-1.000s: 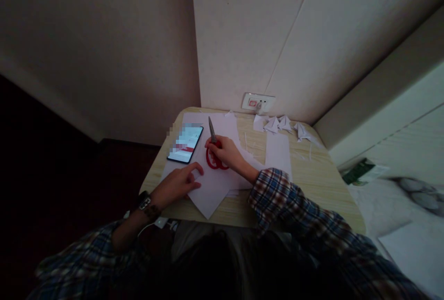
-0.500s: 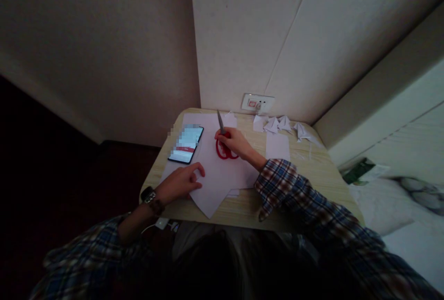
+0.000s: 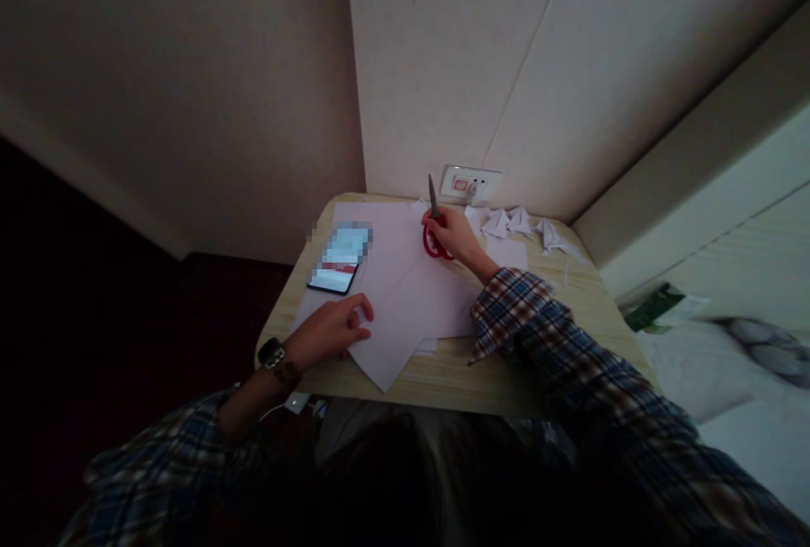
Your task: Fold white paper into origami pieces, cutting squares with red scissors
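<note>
My right hand [image 3: 452, 232] grips a pair of red-handled scissors [image 3: 435, 241] near the handles, the closed blades pointing up toward the wall. It is over the back part of the white paper sheets [image 3: 405, 311], which overlap on the small table. My left hand [image 3: 338, 326] rests at the left front edge of the paper, thumb and fingers curved apart with nothing between them. Just beyond it lies a phone [image 3: 335, 275] with its screen lit and partly blurred out.
Several folded white paper pieces [image 3: 519, 222] lie along the back right of the wooden table [image 3: 557, 327], with a small paper sheet [image 3: 508, 253] in front of them. A wall socket [image 3: 469, 184] holds a plug. On the right is a bed [image 3: 702, 370] with a green packet [image 3: 658, 306].
My right hand has moved the scissors to the right and farther back toward the wall. My left hand has stayed nearly still.
</note>
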The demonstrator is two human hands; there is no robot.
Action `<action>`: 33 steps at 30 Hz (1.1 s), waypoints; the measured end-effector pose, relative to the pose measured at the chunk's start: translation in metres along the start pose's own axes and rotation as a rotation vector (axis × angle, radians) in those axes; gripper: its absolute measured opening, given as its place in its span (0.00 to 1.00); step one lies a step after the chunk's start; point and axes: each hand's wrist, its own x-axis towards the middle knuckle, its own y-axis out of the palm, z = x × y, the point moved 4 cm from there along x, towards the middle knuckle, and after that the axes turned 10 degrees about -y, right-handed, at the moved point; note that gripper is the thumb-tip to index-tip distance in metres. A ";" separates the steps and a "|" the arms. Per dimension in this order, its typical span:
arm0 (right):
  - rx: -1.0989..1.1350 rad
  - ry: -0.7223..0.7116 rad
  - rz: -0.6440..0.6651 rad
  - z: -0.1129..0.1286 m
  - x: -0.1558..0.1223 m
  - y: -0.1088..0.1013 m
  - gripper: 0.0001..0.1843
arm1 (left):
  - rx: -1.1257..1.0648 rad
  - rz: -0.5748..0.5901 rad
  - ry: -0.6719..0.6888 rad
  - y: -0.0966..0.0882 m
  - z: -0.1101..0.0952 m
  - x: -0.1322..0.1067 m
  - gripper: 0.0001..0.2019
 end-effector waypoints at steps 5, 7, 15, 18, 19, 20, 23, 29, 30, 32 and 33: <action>0.044 -0.110 -0.014 0.030 -0.017 0.015 0.10 | -0.007 -0.025 -0.033 -0.001 0.002 0.001 0.10; 0.061 -0.153 0.078 0.043 -0.030 0.036 0.08 | -0.007 -0.040 -0.043 -0.001 0.005 0.002 0.11; -0.054 -0.255 0.211 0.058 -0.048 0.077 0.06 | -0.021 -0.066 -0.053 0.001 0.009 0.004 0.11; -0.174 -0.191 0.175 0.036 -0.030 0.051 0.06 | -0.054 -0.060 -0.038 0.002 0.010 0.004 0.11; -0.228 -0.164 0.145 0.028 -0.023 0.038 0.07 | -0.066 -0.055 -0.033 0.002 0.010 0.004 0.12; -0.288 -0.140 0.109 0.020 -0.017 0.024 0.08 | -0.078 -0.048 -0.028 0.002 0.010 0.005 0.12; -0.461 -0.104 0.026 0.002 -0.011 -0.016 0.14 | -0.104 -0.011 -0.012 -0.001 0.010 0.005 0.12; -0.746 -0.045 0.005 -0.021 -0.062 -0.062 0.11 | -0.113 0.050 0.070 -0.017 -0.004 0.000 0.13; -0.792 -0.021 0.003 -0.026 -0.073 -0.066 0.12 | -0.122 0.052 0.081 -0.019 -0.008 -0.001 0.14; -0.875 0.041 0.002 -0.037 -0.093 -0.072 0.13 | -0.139 0.040 0.106 -0.025 -0.015 -0.003 0.15; -0.910 0.070 0.001 -0.042 -0.101 -0.075 0.14 | -0.146 0.024 0.123 -0.028 -0.019 -0.004 0.16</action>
